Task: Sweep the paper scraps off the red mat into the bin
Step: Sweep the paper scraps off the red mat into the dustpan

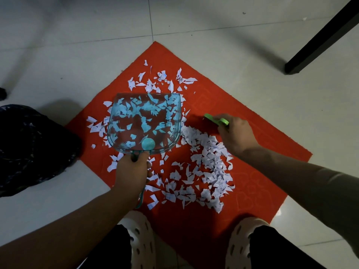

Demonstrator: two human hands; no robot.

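Head view: left hand (132,171) grips clear teal dustpan (144,123) over red mat (252,152); right hand (236,134) clasps green brush (215,120) beside paper scraps (206,171).

Setting: indoor room, most likely a home. Evidence: floor of large glossy pale tiles (223,12) with thin grout lines; red mat (213,105) laid straight on the tiles; square black furniture leg (318,38) standing on the floor at upper right; bin lined with a dark plastic bag (29,144) at left. Person wears perforated white slippers (140,239), indoor footwear. Lighting dim, soft shadows across the tiles.
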